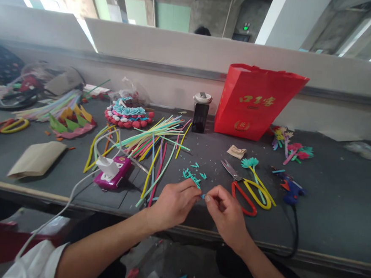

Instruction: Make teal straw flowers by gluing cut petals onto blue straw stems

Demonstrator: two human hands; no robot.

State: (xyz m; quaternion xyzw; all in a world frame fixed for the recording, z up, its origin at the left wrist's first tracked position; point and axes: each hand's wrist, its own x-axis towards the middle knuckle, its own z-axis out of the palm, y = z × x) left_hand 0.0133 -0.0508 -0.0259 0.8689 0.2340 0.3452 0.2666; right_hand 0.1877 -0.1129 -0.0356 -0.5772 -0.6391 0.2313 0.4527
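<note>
Blue piece [203, 196], seemingly a strip, joins left fingers [195, 192] and right fingers [212, 200].

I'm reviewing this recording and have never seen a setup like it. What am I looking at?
There is no machine here: these are a person's bare hands, seen by a camera worn on the head, looking forward and down. The left hand and right hand meet near the front edge of a dark table, fingertips seemingly pinching a small blue piece. Just beyond lie teal snippets. Right of them are scissors, a teal flower and what looks like a glue gun. Farther back stands a red bag.
</note>
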